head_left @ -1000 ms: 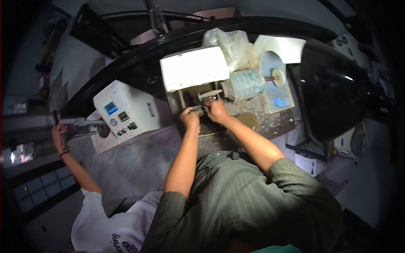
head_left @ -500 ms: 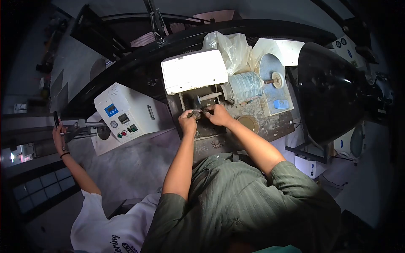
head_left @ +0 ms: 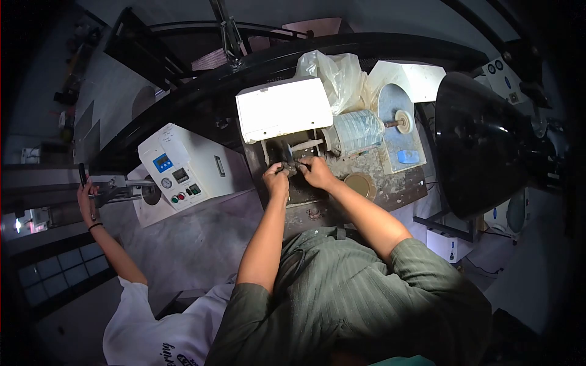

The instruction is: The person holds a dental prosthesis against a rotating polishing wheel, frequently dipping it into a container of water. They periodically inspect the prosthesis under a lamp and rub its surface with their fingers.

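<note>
Between my left hand (head_left: 278, 183) and my right hand (head_left: 318, 174), both closed, is a small dark, rough-looking piece (head_left: 289, 168). Its kind I cannot tell. Fingertips of each hand pinch it from either side. Right above it, a small bluish wheel (head_left: 289, 151) sits on a spindle under a white machine hood (head_left: 284, 110). A pale tapered shaft (head_left: 306, 145) points from the wheel's side toward a clear plastic jug (head_left: 356, 132) lying over the motor.
On the stained bench (head_left: 400, 190) are a round dish (head_left: 360, 185) and a blue block (head_left: 407, 156) near a white buffing wheel (head_left: 404, 121). A white control-panel machine (head_left: 189, 174) stands left, where a co-worker's hand (head_left: 87, 198) grips a handle. A black hood (head_left: 473, 143) looms right.
My hands have brought the dark piece slightly closer to the bluish wheel, and my left hand has shifted a little to the right. The whole view has tipped slightly.
</note>
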`<state>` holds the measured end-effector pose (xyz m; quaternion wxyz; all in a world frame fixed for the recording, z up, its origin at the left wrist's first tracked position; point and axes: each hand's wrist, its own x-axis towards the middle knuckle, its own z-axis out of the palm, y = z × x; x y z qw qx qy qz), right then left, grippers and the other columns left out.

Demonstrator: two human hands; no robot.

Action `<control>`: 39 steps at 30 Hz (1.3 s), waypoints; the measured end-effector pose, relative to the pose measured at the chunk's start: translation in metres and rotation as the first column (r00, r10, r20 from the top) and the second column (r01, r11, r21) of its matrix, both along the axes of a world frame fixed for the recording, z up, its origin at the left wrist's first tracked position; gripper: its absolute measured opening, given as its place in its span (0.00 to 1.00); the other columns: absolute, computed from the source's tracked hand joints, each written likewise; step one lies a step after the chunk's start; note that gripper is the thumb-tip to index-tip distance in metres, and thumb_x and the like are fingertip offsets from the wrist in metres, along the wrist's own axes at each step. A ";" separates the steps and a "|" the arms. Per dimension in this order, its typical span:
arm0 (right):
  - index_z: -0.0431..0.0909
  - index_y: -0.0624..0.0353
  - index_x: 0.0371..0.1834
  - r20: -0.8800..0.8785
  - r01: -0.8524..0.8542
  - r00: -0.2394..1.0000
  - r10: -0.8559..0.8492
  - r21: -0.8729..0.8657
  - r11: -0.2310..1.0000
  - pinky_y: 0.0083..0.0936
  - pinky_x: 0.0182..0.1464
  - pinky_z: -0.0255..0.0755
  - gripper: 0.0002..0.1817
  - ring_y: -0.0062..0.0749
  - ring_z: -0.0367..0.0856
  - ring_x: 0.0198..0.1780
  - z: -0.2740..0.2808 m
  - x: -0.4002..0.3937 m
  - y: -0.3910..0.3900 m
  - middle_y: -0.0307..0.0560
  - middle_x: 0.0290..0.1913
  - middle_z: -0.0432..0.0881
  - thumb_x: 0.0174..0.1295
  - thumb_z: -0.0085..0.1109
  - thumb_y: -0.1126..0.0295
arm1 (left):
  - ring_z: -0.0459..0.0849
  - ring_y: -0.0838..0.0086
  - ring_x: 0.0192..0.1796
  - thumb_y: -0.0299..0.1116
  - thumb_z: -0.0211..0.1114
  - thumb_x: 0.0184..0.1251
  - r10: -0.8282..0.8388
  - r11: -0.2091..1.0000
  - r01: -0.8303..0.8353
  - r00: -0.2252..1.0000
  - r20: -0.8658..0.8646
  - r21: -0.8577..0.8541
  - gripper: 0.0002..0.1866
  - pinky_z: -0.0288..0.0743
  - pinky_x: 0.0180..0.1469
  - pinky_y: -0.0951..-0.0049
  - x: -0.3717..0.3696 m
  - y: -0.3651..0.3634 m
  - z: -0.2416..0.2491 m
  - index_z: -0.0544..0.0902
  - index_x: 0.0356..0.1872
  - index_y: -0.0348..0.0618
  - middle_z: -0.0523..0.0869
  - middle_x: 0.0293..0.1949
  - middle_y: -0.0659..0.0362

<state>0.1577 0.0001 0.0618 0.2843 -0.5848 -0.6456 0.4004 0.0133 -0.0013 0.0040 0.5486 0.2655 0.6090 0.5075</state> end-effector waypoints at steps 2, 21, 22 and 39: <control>0.81 0.70 0.42 0.033 0.043 0.998 -0.045 0.052 0.998 0.38 0.51 0.75 0.13 0.58 0.81 0.46 -0.003 -0.004 0.005 0.67 0.40 0.81 0.55 0.54 0.77 | 0.77 0.78 0.24 0.13 0.58 0.49 0.088 0.990 -0.079 0.994 0.072 -0.115 0.11 0.70 0.26 0.78 0.004 0.003 -0.009 0.82 0.34 0.33 0.82 0.27 0.60; 0.74 0.62 0.57 0.588 -0.119 0.808 0.041 0.095 0.988 0.42 0.59 0.69 0.26 0.61 0.69 0.61 -0.037 -0.018 -0.012 0.68 0.63 0.68 0.50 0.61 0.73 | 0.74 0.78 0.24 0.14 0.59 0.50 0.169 0.977 -0.163 0.985 0.030 -0.135 0.12 0.70 0.29 0.77 -0.017 -0.001 0.002 0.82 0.37 0.36 0.81 0.29 0.61; 0.70 0.60 0.61 0.632 -0.214 0.748 0.205 -0.063 0.975 0.44 0.63 0.65 0.29 0.61 0.62 0.66 -0.036 -0.018 -0.014 0.65 0.67 0.61 0.52 0.59 0.72 | 0.75 0.79 0.25 0.15 0.58 0.52 0.135 0.981 -0.126 0.990 0.051 -0.145 0.13 0.68 0.29 0.78 -0.018 -0.002 -0.002 0.81 0.39 0.37 0.82 0.31 0.61; 0.80 0.66 0.45 -0.141 -0.053 0.987 0.077 0.164 0.985 0.31 0.54 0.73 0.17 0.50 0.82 0.46 0.025 0.006 -0.010 0.61 0.43 0.82 0.51 0.57 0.72 | 0.77 0.79 0.36 0.13 0.60 0.52 -0.224 0.975 0.222 0.958 -0.177 -0.028 0.11 0.69 0.43 0.79 -0.015 -0.013 -0.009 0.79 0.36 0.36 0.81 0.33 0.63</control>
